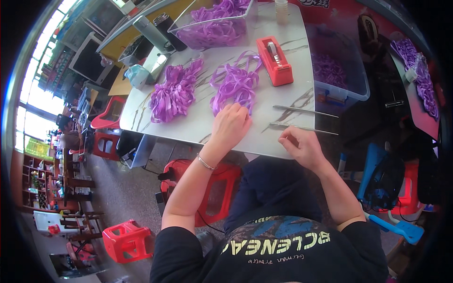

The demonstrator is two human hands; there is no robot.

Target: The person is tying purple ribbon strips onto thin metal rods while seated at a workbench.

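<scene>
On the marble-patterned white table (188, 132), my left hand (231, 123) is at the near end of a loose pile of purple ribbons (233, 85). Its fingers are curled down onto the ribbon, and the fingertips are hidden. My right hand (301, 145) is at the table's near edge, thumb and fingers drawn together; I cannot make out anything between them. Just beyond it lie two thin metal rods (306, 111), roughly side by side, jutting past the right edge. A fuller bunch of looped purple ribbons (173, 94) lies to the left.
A red tape dispenser (275, 63) stands beyond the rods. At the back are a clear bin of purple ribbon (214, 32), a dark bottle (170, 30) and stacked cups (281, 12). Another clear bin (342, 89) is right of the table. Red stools (126, 240) stand on the floor.
</scene>
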